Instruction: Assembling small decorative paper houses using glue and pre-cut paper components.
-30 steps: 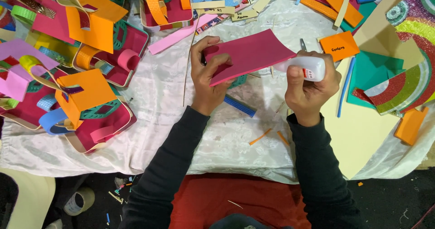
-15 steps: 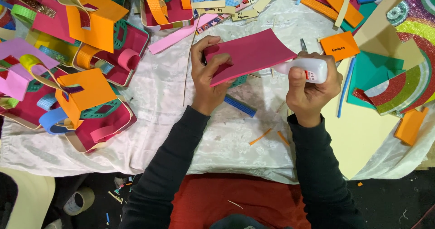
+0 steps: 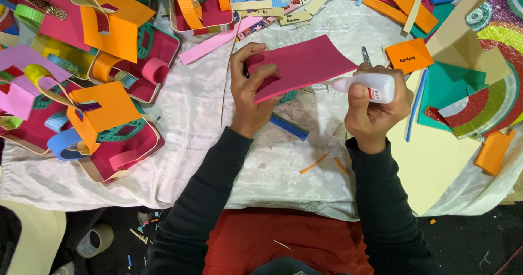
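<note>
Little is shifting since the earlier frames: both hands are staying over the white cloth (image 3: 180, 117) on the desk, the right one edging slightly lower with its bottle. The left hand (image 3: 251, 90) is clamping the near edge of a magenta foam sheet (image 3: 299, 62), thumb on top and fingers curling underneath, keeping it tilted above the cloth. The right hand (image 3: 376, 109) is closing around a white glue bottle (image 3: 366, 83), whose nozzle is touching the sheet's right edge.

Left of the sheet, open craft baskets of foam are crowding together. The nearest maroon basket (image 3: 122, 152) is carrying an orange square panel (image 3: 98, 109), a teal lattice strip and a blue loop handle. Farther left and above the sheet, another maroon basket (image 3: 158, 54) is holding a pink foam roll (image 3: 154, 71) and an orange loop. Just under the sheet, a blue strip (image 3: 289, 127) is lying on the cloth. Right of the sheet, an orange card (image 3: 409, 56) and a glittery rainbow piece (image 3: 485, 98) are resting beside teal foam.
</note>
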